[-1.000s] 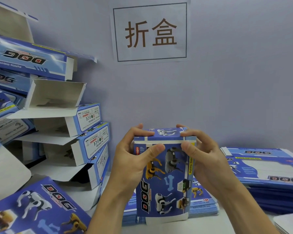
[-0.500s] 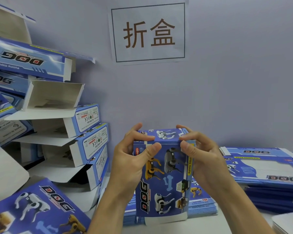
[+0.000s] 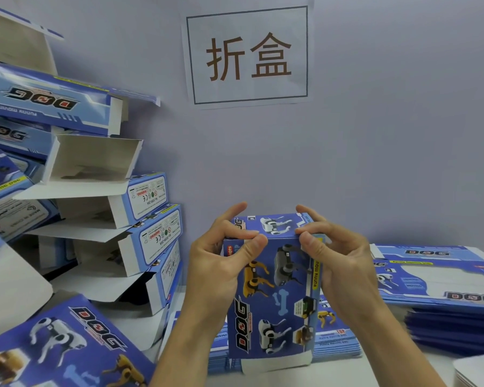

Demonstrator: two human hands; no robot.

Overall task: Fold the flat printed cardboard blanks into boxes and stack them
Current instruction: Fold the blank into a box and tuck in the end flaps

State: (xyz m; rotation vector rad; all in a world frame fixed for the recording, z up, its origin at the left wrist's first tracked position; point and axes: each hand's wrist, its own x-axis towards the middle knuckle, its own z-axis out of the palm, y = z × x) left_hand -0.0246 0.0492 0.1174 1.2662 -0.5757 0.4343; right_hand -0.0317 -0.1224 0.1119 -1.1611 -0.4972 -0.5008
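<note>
Both hands close the top flap of a printed dog-toy box at the centre of the frame.

We see the left hand (image 3: 221,263) and right hand (image 3: 338,261) gripping the upright box (image 3: 274,297), thumbs on its front, curled fingers pressing the top flap. Folded boxes (image 3: 140,219) pile at left; flat blanks (image 3: 442,277) lie stacked on the table (image 3: 403,370) at right.
</note>
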